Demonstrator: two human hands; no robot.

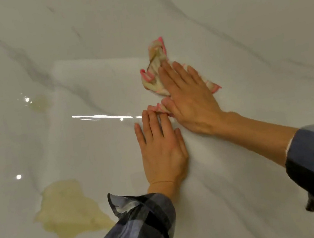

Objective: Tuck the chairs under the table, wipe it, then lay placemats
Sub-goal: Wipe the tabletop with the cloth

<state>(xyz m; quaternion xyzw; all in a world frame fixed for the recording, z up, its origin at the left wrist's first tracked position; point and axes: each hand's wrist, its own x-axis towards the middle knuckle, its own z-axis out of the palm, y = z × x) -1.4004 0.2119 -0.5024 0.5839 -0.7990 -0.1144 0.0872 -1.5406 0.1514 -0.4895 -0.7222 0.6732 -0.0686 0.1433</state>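
Right hand [187,98] presses the cloth [157,74] flat under straight fingers; left hand [161,148] lies open on the surface [240,25]. Best sweep left toward the spill [67,209], pressing evenly.

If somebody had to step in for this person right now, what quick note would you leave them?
Right hand: flat, fingers straight, pressing the crumpled pink-edged cream cloth onto the white marble table.
Left hand: flat on the table, fingertips touching the cloth's near edge.
Done: wiping under way.
Left: the large yellowish spill near the left sleeve and the smaller pale spill farther back are unwiped; no placemats in view. Chairs are out of view.
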